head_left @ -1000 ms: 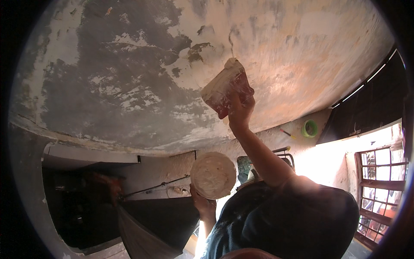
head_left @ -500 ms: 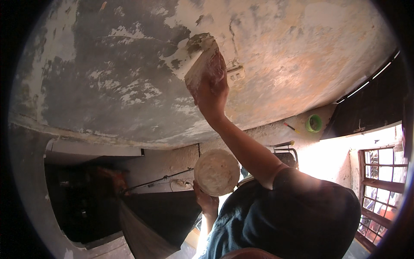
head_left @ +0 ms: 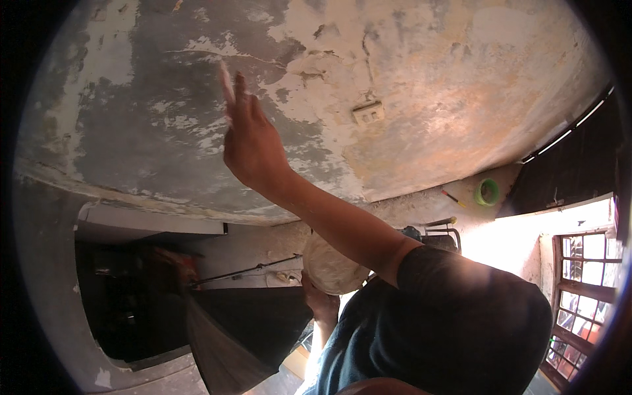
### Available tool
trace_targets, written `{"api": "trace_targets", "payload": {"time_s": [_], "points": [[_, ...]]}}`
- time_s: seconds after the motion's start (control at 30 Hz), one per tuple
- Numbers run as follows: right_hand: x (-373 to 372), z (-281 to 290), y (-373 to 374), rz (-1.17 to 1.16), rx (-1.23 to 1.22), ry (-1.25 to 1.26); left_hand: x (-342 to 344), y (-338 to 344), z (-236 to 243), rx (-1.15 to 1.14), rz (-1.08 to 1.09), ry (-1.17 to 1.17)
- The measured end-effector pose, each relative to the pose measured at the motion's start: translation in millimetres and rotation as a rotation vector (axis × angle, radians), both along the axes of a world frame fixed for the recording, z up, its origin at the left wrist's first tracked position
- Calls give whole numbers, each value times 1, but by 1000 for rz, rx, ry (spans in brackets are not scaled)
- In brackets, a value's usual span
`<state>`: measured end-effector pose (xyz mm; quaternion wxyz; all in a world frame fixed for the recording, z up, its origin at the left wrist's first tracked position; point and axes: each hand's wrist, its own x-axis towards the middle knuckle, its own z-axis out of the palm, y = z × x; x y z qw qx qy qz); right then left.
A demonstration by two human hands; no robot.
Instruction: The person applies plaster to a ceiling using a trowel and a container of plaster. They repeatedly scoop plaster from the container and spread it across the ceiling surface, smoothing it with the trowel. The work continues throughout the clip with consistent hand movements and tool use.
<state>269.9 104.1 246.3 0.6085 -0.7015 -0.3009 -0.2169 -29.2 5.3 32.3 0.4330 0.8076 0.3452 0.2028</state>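
My right hand [head_left: 255, 145] is raised against the patchy grey and cream wall [head_left: 178, 125], closed around a flat, plaster-smeared putty scraper [head_left: 228, 87]. The scraper shows almost edge-on, its far end by a pale crack in the grey area; whether it touches the wall I cannot tell. Lower down, my left hand [head_left: 320, 301] grips a round, whitish tub [head_left: 334, 264] from its lower left side. Pale, dried-looking plaster coats the tub's inside. My right forearm covers the tub's upper right edge.
A small socket box [head_left: 368, 113] sits in the wall right of my right hand. Farther right are a green bucket [head_left: 487, 191], a thin yellow-and-red tool [head_left: 454, 199] and a barred window [head_left: 582, 296]. A dark cloth [head_left: 250, 329] hangs at lower left, under a thin rod [head_left: 247, 270].
My right hand has swung left with the scraper, from beside the socket box to the grey area. The scraper has turned from its broad face to its edge. My left hand still holds the tub.
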Motion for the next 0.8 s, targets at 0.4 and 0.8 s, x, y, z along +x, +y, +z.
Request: {"api": "trace_targets", "payload": {"time_s": [0.4, 0.8], "points": [[79, -64, -70, -311, 311, 97, 9, 3, -2, -1004, 433, -389], [1, -14, -9, 65, 218, 100, 17, -6, 9, -558, 179, -156]]}}
